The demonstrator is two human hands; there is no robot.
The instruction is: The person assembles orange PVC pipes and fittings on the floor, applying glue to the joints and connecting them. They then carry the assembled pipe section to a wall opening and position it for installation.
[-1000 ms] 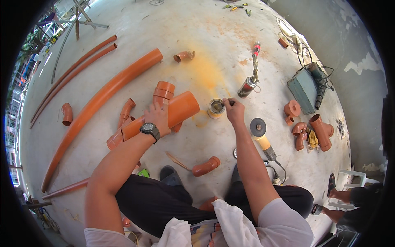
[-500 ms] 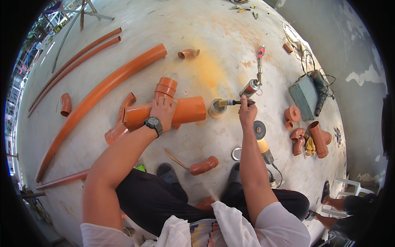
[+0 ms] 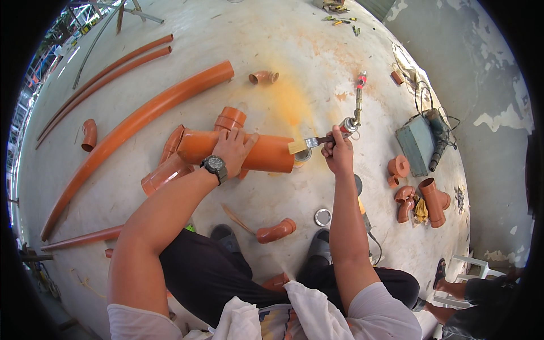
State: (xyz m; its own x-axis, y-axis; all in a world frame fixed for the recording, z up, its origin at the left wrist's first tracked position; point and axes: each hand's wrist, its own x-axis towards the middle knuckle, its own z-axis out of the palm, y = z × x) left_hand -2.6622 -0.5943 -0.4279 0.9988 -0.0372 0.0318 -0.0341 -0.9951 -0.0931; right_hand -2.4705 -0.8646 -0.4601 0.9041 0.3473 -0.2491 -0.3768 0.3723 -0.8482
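My left hand (image 3: 231, 150) presses over the top of a short, thick orange pipe (image 3: 269, 153), its fingers wrapped across it and holding it. Between the fingers of my right hand (image 3: 339, 152) is the dark handle of a paintbrush (image 3: 311, 144). The pale bristles are at the right end of the pipe; whether they touch it I cannot tell. Just beyond that end stands an open can (image 3: 304, 156), partly hidden by pipe and brush. An orange collared fitting (image 3: 229, 118) and another orange fitting (image 3: 164, 174) lie against the held pipe.
A gas torch (image 3: 349, 122) stands beyond my right hand. My right forearm partly covers an angle grinder (image 3: 362, 207). A lid (image 3: 322, 217) and a pipe elbow (image 3: 276, 231) lie near my feet. Long orange pipes (image 3: 153, 105) stretch leftward; a grey-green box (image 3: 413, 144) sits right.
My right hand has lifted the brush from the can and brought its bristles left to the pipe's end. The held pipe has shifted slightly right, partly covering the can.
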